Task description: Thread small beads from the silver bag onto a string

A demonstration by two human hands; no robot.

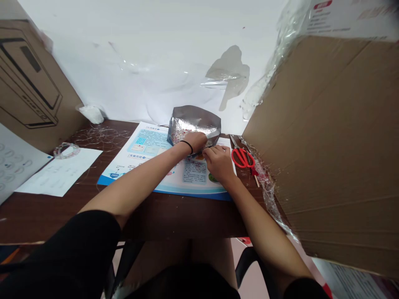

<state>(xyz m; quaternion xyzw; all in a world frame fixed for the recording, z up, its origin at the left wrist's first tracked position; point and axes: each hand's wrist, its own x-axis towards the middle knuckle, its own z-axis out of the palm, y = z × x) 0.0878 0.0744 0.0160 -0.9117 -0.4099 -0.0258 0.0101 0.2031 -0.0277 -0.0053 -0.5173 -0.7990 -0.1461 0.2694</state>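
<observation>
A silver foil bag (197,114) lies opened toward me on a printed blue-and-white sheet (149,166), with small pale and reddish beads (180,133) showing inside. My left hand (196,141), with a black band at its wrist, reaches into the bag's mouth; its fingertips are hidden there. At the near right edge of the bag, my right hand (218,161) is closed with thumb and fingers pinching the rim. Red-handled scissors (242,158) rest just right of that hand, blades pointing away.
Cardboard boxes flank me, one (336,137) at right and another (40,83) at left. A beaded ring (66,150) sits on a white paper (62,176). Tangled clear thread (102,135) and a crumpled white wad (92,114) lie farther back on the brown table (187,214).
</observation>
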